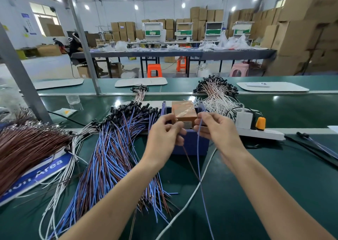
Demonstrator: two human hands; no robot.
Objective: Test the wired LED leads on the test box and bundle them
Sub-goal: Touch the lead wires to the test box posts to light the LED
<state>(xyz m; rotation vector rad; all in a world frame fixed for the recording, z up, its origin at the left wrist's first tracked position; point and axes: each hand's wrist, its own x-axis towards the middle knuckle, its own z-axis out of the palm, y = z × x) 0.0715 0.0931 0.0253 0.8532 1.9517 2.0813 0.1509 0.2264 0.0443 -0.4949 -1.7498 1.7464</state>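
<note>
The test box, brown and wrapped in clear tape, sits in a blue bin at the middle of the green bench. My left hand pinches a brown wire at the box's near edge. Just to its right, my right hand pinches a blue wire. Both wires hang down toward me and cross below the bin. The wire ends at the box are hidden behind my fingers. A big pile of blue and brown LED leads with black heads lies left of the bin.
A heap of brown wires lies at far left on a blue sign. Behind the bin on the right is a white-wired lead bundle. A white power strip with an orange plug sits right; its white cable runs toward me.
</note>
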